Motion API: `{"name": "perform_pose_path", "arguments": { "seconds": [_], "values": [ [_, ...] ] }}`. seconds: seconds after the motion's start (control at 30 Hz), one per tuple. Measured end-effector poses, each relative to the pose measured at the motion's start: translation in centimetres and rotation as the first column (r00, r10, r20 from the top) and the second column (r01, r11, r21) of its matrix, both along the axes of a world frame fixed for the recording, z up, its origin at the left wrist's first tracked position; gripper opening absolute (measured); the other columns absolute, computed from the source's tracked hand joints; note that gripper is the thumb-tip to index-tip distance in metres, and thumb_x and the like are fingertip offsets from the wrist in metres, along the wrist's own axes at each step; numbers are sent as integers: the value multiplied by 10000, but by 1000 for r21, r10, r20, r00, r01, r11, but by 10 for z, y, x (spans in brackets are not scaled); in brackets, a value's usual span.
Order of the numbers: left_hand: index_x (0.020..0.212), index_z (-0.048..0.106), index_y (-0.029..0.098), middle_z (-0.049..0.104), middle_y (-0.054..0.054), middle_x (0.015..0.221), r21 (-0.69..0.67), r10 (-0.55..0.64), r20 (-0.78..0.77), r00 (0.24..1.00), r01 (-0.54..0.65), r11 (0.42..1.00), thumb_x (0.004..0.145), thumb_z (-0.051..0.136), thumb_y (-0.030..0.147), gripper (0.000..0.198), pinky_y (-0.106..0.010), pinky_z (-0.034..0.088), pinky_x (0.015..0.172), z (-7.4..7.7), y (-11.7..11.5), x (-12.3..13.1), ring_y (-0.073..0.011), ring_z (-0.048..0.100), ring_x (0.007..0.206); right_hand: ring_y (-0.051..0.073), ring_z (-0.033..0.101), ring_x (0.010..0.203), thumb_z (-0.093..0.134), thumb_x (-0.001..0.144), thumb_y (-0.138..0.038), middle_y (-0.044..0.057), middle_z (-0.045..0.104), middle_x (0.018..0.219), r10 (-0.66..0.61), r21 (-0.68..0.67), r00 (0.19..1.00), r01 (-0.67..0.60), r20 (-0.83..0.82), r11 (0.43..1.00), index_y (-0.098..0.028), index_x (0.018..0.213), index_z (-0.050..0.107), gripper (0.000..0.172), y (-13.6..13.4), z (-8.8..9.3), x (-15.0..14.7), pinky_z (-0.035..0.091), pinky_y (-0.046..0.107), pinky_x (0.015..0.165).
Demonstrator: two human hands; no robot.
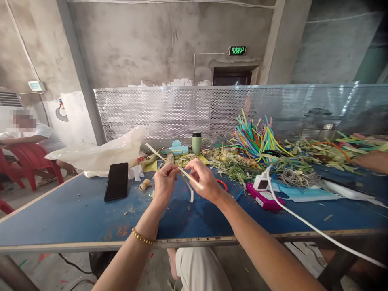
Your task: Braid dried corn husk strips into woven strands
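Above the middle of the blue table, my left hand (165,182) and my right hand (203,180) are close together, fingers pinched on pale, flat plant strips (191,180). One strip end sticks out to the upper left past my left hand. Another end slants across the right fingers, and a thin end hangs down between the hands. Whether these are one strip or more I cannot tell. A beaded bracelet circles my left wrist. Left of my left hand lie small tan rounded pieces (144,185). A red loop-shaped handle (222,185) lies just beyond my right hand.
A black phone (117,182) and a plastic bag (103,153) lie on the left. At the back stand a green bottle (196,143) and colourful stems (257,139) amid leaf scraps. A magenta power strip (265,198) trails a white cable rightward. Another person's hand (372,161) reaches in.
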State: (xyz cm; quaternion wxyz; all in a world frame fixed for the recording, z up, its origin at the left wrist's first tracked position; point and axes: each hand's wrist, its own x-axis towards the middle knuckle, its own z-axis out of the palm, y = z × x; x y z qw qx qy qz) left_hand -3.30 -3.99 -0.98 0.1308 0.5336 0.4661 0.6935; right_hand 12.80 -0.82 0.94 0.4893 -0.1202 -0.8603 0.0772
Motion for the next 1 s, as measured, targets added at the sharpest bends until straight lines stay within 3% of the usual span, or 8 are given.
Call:
{"name": "perform_pose_path", "arguments": {
  "seconds": [0.07,0.17,0.27,0.4,0.6,0.67,0.83,1.0],
  "values": [
    [742,698,185,555,30,565,51,92,-93,991,-88,995,802,605,250,129,-232,379,582,2,-3,1,-115,503,568,132,547,657,543,880,-203,46,612,856,7,-214,996,-25,-85,977,-177,963,572,92,0,3,2,463,268,628],
    [770,701,199,598,14,649,138,168,-191,967,-143,980,833,578,218,139,-244,405,648,4,-8,3,-129,541,640,119,546,566,537,911,-374,32,641,803,85,-513,968,-199,-238,835,-176,988,580,216,-1,11,3,443,252,534],
    [775,702,204,630,-1,713,174,179,-248,952,-138,975,835,572,190,144,-250,414,686,4,-10,5,-139,555,696,100,490,483,561,884,-516,18,628,699,121,-637,959,-262,-256,725,-160,884,607,359,1,16,4,375,239,461],
    [743,703,200,618,7,673,95,83,-201,976,-64,993,794,587,163,132,-242,412,643,2,-6,7,-133,543,658,83,442,496,743,749,-445,-23,548,575,116,-609,990,-137,-73,782,-151,691,606,330,5,12,3,328,223,471],
    [765,728,161,614,15,589,-5,-157,63,986,158,987,713,667,218,98,-231,421,562,0,1,7,-114,521,554,92,486,547,715,780,-341,-15,577,605,75,-502,996,-45,39,864,-155,698,618,226,4,3,0,368,215,507],
    [746,727,148,629,7,597,7,-200,127,971,201,980,690,708,247,116,-230,430,562,2,1,7,-113,529,561,84,469,511,735,769,-372,-26,565,592,113,-550,993,-85,18,831,-156,724,627,246,4,3,0,355,209,479],
    [759,724,138,638,6,593,68,-297,242,924,289,955,695,735,277,154,-235,450,590,2,0,7,-108,543,562,67,390,386,715,790,-460,-70,484,498,220,-700,967,-243,-124,672,-169,740,588,322,1,2,-3,302,199,382],
    [772,707,133,644,1,610,75,-310,262,914,301,951,718,723,298,175,-243,464,601,1,1,7,-112,554,571,58,371,388,660,829,-476,-65,476,493,209,-706,962,-271,-175,654,-162,709,580,346,-5,4,-8,304,188,390]
  ]
}}
